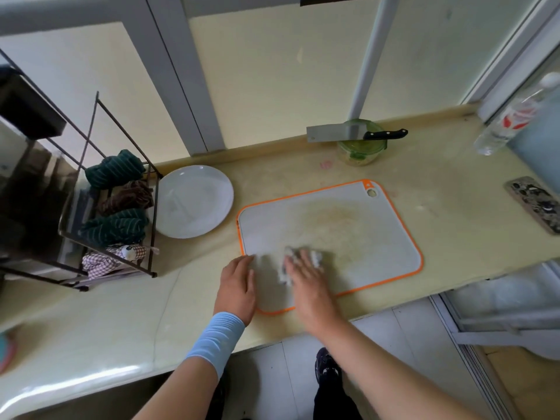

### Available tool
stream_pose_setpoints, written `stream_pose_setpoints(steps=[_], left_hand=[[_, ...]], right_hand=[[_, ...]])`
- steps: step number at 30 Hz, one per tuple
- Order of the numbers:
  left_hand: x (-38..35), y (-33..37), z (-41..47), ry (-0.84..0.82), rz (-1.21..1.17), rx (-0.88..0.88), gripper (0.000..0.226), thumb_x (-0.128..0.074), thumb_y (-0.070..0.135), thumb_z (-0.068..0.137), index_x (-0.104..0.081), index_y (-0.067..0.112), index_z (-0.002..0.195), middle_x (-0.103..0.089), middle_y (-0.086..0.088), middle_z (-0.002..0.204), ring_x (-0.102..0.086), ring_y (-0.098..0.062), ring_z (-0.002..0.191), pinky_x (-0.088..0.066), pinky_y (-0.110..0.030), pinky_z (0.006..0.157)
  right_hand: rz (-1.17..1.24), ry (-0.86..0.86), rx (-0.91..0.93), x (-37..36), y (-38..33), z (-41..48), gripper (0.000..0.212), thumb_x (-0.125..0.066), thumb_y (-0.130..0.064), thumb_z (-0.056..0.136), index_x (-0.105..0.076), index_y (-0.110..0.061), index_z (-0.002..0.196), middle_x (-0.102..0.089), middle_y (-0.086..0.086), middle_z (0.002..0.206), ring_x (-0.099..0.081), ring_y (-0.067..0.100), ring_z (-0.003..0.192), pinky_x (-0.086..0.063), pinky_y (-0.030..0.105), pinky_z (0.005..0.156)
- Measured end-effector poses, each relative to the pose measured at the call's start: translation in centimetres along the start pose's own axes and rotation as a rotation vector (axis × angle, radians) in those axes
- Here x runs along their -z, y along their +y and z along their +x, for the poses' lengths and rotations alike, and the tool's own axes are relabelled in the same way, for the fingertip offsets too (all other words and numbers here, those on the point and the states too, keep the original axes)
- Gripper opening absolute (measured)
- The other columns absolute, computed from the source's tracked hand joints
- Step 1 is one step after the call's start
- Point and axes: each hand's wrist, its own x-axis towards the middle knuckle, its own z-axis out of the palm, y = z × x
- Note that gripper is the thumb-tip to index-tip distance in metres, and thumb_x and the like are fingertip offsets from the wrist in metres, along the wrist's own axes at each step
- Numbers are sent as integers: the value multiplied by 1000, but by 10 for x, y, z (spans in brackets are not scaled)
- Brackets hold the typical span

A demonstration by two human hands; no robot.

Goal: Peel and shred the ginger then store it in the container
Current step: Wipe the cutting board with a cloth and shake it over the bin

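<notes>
A grey cutting board with an orange rim lies on the counter, stained yellowish in the middle. My right hand presses a crumpled whitish cloth or tissue flat onto the board's near left part; the cloth is blurred. My left hand rests flat on the board's left edge, fingers straight. At the back stands a round glass container with a green lid and pale shreds inside. A cleaver with a black handle lies across its top.
A white plate sits left of the board. Further left stands a wire rack holding folded cloths. A plastic bottle and a phone are at the right. The counter's front edge runs just below my hands.
</notes>
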Motion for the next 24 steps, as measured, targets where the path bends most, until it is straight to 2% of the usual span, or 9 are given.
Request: stream_pose_setpoints(steps=[3, 5, 9, 12, 14, 17, 20, 22, 24], left_hand=[[1, -4, -6, 13, -26, 41, 42, -47, 5, 93, -57, 15, 132, -57, -3, 129, -49, -23, 121, -33, -23, 104], [6, -5, -11, 1, -100, 101, 44, -45, 7, 94, -55, 21, 135, -60, -1, 127, -54, -20, 117, -36, -22, 99], [23, -14, -18, 9, -168, 92, 49, -41, 3, 95, -54, 24, 137, -62, 4, 130, -55, -13, 119, -36, -18, 100], [43, -33, -23, 104, -129, 53, 48, -42, -3, 92, -57, 15, 134, -58, -1, 134, -51, -18, 125, -32, -20, 106], [58, -48, -27, 157, -96, 43, 47, -42, -7, 90, -60, 13, 130, -58, -4, 130, -49, -21, 124, -28, -17, 104], [78, -65, -25, 206, -27, -41, 43, -47, -8, 89, -63, 11, 124, -61, -6, 123, -50, -24, 119, -26, -12, 101], [91, -69, -10, 214, 19, -90, 42, -47, -5, 90, -62, 12, 126, -61, -5, 124, -50, -23, 117, -26, -11, 100], [96, -66, 2, 216, 37, -110, 41, -47, -3, 92, -61, 11, 127, -61, -5, 126, -51, -24, 116, -28, -14, 99], [95, -64, 17, 211, 52, -134, 41, -46, -4, 92, -61, 9, 127, -60, -7, 128, -52, -25, 115, -30, -16, 98]], right_hand=[[-184, 109, -403, 21, 54, -3, 58, -57, 1, 81, -53, -7, 138, -50, 15, 146, -42, 39, 137, -35, 54, 110], [-220, 61, -473, 17, 47, -5, 63, -66, 3, 74, -56, -5, 135, -52, 20, 142, -46, 40, 134, -38, 58, 107], [3, 25, -242, -39, -50, -13, 54, -48, -5, 83, -56, -7, 137, -52, 14, 144, -42, 34, 139, -36, 52, 111], [157, -182, -90, -65, -129, -14, 49, -37, -9, 98, -42, -9, 147, -44, 11, 151, -33, 28, 145, -18, 40, 120], [177, -294, -25, -66, -156, -13, 45, -35, -11, 102, -41, -9, 147, -45, 11, 150, -35, 26, 143, -19, 32, 119], [238, -135, 59, -55, -158, 6, 53, -29, -12, 96, -43, -9, 147, -45, 10, 150, -35, 31, 143, -21, 44, 121], [54, 30, 93, -39, -129, 55, 49, -48, -15, 92, -49, -14, 141, -46, 14, 149, -37, 36, 141, -28, 55, 115], [-50, 55, 79, -27, -113, 96, 51, -59, -18, 88, -52, -19, 139, -48, 18, 145, -39, 39, 138, -31, 58, 112], [-151, -74, 129, -25, -98, 128, 50, -54, -24, 94, -47, -20, 143, -45, 15, 147, -34, 36, 142, -27, 59, 113]])
